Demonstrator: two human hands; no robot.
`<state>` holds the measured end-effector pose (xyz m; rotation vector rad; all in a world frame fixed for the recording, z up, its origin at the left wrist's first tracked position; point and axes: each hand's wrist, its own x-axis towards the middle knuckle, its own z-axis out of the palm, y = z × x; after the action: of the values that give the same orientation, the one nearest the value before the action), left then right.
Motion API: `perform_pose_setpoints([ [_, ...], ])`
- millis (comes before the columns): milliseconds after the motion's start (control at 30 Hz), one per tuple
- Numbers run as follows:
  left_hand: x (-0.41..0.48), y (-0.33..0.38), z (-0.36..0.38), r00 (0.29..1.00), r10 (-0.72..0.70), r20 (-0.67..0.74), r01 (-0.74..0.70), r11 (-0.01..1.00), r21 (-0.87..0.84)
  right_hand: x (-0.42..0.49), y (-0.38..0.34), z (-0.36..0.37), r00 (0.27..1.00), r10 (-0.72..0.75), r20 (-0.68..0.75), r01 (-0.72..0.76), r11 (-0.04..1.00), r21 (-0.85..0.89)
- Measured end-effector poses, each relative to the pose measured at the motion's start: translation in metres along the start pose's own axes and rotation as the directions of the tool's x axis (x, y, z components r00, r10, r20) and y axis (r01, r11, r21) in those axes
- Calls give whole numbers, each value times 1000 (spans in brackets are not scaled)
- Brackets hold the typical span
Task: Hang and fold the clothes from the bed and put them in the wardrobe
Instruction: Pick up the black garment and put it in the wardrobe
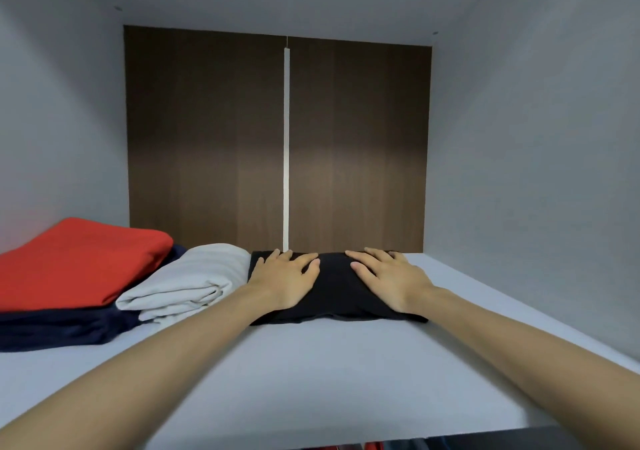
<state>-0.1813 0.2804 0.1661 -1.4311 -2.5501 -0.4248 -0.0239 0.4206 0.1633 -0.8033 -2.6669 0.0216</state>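
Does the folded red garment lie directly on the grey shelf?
No, the folded red garment rests atop a folded navy garment.

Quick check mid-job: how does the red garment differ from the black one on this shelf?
The red garment sits at the far left, stacked on a navy garment; the black garment lies directly on the shelf, near the middle. The red garment is untouched; the black garment has the left hand and right hand resting flat on it. Both are folded.
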Motion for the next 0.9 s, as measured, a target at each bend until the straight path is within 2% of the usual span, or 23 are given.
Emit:
perform_pose_setpoints([
  [133,-9,2,-12,1000,-8,25,8,1000,-8,-11,-4,-12,1000,1,3,-1,998,-67],
  [267,-33,6,-23,994,39,-105,-44,998,-44,-32,-19,-29,982,-58,-182,21,979,-202],
  [533,-118,9,-63,941,177,-288,-202,978,-59,-115,-61,-56,921,21,-390,-29,999,-15],
  [667,-166,3,-74,902,245,-354,-307,943,-128,-171,-89,-60,898,98,-428,-74,995,70],
  [900,-254,28,-69,823,410,-393,-512,835,-202,-291,-118,-74,889,172,-424,-163,985,57],
])
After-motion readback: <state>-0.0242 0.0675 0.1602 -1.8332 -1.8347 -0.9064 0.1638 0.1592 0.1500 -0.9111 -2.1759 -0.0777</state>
